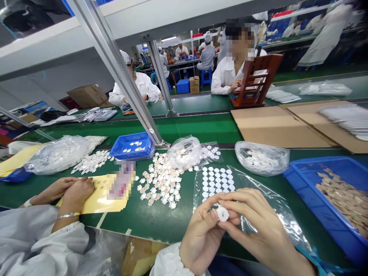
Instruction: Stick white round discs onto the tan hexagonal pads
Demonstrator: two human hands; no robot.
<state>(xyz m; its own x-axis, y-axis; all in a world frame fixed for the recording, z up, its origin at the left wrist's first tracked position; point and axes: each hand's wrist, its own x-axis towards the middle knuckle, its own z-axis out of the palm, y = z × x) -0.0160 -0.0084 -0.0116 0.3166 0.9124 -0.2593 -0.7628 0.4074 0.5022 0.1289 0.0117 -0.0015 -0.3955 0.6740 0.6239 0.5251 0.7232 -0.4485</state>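
Between the fingertips of both hands I see a small round white disc [222, 214] with a dark mark near its middle. My left hand [202, 232] pinches its left edge, thumb in front. My right hand [257, 224] has its fingertips closed on the disc's right side. Just beyond them lies a clear plastic sheet [244, 176] with rows of white round stickers [217, 179], partly hidden by my hands. To the left spreads a loose pile of small white and tan round pieces [163, 178] on the green table [149, 222].
At right stands a blue bin [299, 172] of tan pieces [342, 195]. Bags of white pieces [261, 158] and a small blue tray [132, 147] line the back. A co-worker's hands [76, 189] rest on yellow sheets [100, 201] at left. A metal post [123, 80] rises behind the tray.
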